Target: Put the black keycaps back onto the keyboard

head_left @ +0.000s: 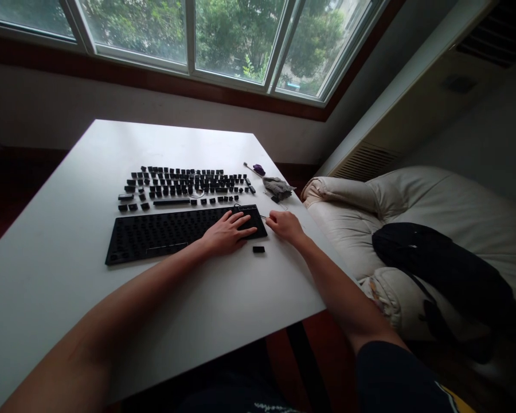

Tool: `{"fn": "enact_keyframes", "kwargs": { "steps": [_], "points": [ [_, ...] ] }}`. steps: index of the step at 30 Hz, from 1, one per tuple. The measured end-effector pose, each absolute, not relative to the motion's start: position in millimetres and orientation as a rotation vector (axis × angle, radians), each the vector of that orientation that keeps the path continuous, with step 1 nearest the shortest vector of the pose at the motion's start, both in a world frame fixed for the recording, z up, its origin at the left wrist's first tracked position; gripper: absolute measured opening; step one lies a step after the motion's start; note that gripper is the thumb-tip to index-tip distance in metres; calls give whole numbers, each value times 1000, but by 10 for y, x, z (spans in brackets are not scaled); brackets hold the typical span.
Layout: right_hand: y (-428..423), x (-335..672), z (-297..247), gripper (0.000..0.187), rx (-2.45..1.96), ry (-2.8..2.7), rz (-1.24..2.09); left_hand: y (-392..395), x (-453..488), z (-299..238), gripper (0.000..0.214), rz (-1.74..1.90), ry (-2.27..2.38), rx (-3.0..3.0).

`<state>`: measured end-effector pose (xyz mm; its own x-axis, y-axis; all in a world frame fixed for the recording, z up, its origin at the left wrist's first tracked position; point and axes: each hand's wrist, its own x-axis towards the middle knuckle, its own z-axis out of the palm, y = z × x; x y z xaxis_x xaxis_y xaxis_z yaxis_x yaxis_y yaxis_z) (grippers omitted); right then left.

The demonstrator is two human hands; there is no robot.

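Note:
A black keyboard [167,226] with its keycaps off lies on the white table. My left hand [227,234] rests on its right part, fingers spread flat. Just past the keyboard's right end, my right hand [286,225] is closed in a pinch. A thin dark wire-like piece [263,217] sticks out of that pinch toward the keyboard; most of it is hidden by the fingers. One loose black keycap [258,249] sits in front of the keyboard. Behind the keyboard, many removed keycaps [189,182] stand in rows, with a long spacebar [171,202] among the front ones.
On the table's right side are a crumpled grey cloth [277,187], a small brush [253,170] and a purple item [258,169]. A cream sofa [406,192] with a black bag [442,269] stands right of the white table [60,252]. Windows [236,40] line the far wall.

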<state>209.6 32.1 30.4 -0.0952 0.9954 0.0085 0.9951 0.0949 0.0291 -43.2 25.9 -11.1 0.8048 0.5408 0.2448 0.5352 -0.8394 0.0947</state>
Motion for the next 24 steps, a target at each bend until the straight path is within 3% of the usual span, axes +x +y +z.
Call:
{"fn": "enact_keyframes", "kwargs": {
  "steps": [13,16,20,24],
  "points": [
    [310,2143,220,35,2093,2415,115,272,-432,-98,53,413,890,2958],
    [182,2213,264,25,2008,2663,-154,261,-428,-80,62,424,902,2944],
    [-33,2280,280,18,1557,2946,-691,239,-417,-58,69,438,939,2915],
    [-154,2284,207,27,1413,3034,-768,225,-417,-48,66,446,996,2904]
  ]
}}
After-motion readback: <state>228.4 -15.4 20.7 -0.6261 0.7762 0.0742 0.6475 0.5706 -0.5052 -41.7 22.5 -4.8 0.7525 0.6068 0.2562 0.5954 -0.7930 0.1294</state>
